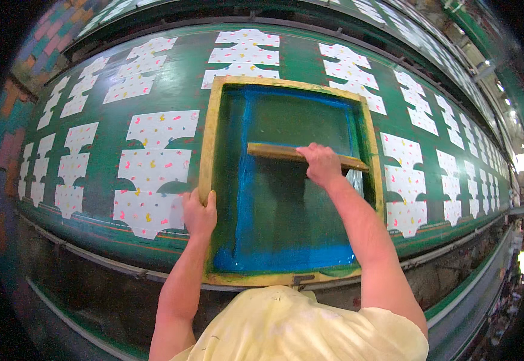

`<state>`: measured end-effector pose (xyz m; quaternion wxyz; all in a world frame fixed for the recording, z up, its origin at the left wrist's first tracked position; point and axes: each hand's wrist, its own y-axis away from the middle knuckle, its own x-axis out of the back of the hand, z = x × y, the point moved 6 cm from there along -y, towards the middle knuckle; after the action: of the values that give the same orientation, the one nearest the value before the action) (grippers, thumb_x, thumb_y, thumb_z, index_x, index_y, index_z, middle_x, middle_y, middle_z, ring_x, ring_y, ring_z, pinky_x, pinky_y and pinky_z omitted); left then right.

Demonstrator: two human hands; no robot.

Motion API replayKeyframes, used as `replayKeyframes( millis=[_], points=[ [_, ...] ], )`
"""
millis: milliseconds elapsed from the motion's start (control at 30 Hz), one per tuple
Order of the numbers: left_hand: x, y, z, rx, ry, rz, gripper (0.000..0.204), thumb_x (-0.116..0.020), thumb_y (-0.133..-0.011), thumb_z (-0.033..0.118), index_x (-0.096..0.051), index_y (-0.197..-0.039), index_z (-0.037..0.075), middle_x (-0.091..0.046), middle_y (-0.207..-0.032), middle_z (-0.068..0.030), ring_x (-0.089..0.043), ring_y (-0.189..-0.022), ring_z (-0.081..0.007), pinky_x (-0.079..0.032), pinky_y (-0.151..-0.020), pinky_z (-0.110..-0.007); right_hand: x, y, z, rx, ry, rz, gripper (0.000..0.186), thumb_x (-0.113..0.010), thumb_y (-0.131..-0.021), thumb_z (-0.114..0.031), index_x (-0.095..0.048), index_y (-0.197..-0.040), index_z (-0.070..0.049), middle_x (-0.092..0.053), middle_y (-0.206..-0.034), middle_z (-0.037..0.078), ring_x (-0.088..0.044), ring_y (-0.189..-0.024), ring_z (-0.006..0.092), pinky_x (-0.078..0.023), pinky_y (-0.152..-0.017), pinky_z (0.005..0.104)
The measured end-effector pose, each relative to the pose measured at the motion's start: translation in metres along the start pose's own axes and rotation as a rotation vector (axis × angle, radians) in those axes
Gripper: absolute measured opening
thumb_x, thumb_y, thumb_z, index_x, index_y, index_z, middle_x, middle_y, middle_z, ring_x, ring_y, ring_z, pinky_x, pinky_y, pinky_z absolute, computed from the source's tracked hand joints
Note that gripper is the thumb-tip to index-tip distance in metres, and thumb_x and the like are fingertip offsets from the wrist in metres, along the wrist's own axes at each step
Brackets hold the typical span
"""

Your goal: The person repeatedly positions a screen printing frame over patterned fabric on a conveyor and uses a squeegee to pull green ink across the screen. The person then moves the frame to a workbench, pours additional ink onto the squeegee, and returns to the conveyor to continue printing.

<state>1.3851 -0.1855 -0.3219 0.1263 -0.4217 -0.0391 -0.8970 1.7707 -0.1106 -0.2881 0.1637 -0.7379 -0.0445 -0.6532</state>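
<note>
My left hand (200, 213) gripped a yellow rectangular wooden frame (209, 135). My right hand (322, 163) clasped a long brown wooden bar (277, 152).

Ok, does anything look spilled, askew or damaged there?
Nothing looks damaged or spilled outside the yellow rectangular wooden frame. Slightly odd: bright blue paint lies unevenly inside, widest along the near edge. The long brown wooden bar in the right hand slants, but roughly matches the frame's far edge.

The left hand (200, 215) grips a yellow frame (212, 132), the right hand (324, 165) a wooden bar (275, 152).
</note>
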Motion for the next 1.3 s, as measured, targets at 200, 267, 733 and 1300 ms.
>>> replayKeyframes(
  millis=[200, 267, 733, 1300],
  points=[
    [0.000, -0.001, 0.002, -0.060, -0.052, 0.102, 0.030, -0.073, -0.103, 0.023, -0.074, -0.122, 0.001, -0.067, -0.104, -0.0177, -0.065, -0.102, -0.0407, -0.054, -0.089, -0.051, -0.025, -0.101, 0.070, 0.017, 0.057, 0.079, 0.036, -0.066, -0.092, -0.007, -0.078, -0.123, -0.018, -0.076, -0.107, 0.011, -0.075, -0.104, 0.0324, -0.059, -0.088, 0.0478],
    [-0.001, -0.002, 0.001, -0.053, -0.083, 0.112, 0.028, -0.072, -0.103, 0.022, -0.074, -0.122, 0.001, -0.067, -0.103, -0.0180, -0.065, -0.101, -0.0407, -0.054, -0.088, -0.051, -0.026, -0.128, 0.085, 0.005, 0.076, 0.070, 0.035, -0.065, -0.092, -0.007, -0.078, -0.124, -0.018, -0.076, -0.108, 0.011, -0.075, -0.105, 0.0325, -0.060, -0.090, 0.0479],
    [-0.004, -0.002, 0.003, -0.076, -0.117, 0.122, 0.030, -0.072, -0.101, 0.017, -0.074, -0.127, 0.003, -0.069, -0.109, -0.0179, -0.067, -0.105, -0.0406, -0.055, -0.091, -0.050, -0.052, -0.241, 0.045, 0.082, 0.011, -0.047, 0.047, -0.065, -0.087, -0.002, -0.076, -0.132, -0.015, -0.077, -0.124, 0.013, -0.074, -0.117, 0.0356, -0.061, -0.100, 0.0498],
    [-0.005, -0.008, -0.048, -0.018, 0.324, 0.248, 0.032, -0.057, -0.112, 0.023, -0.075, -0.116, -0.003, -0.071, -0.105, -0.0222, -0.066, -0.102, -0.0403, -0.052, -0.092, -0.049, 0.001, -0.021, -0.086, 0.331, -0.111, -0.328, 0.039, -0.072, -0.082, -0.006, -0.078, -0.119, -0.015, -0.078, -0.109, 0.013, -0.077, -0.106, 0.0365, -0.064, -0.092, 0.0508]
  ],
)
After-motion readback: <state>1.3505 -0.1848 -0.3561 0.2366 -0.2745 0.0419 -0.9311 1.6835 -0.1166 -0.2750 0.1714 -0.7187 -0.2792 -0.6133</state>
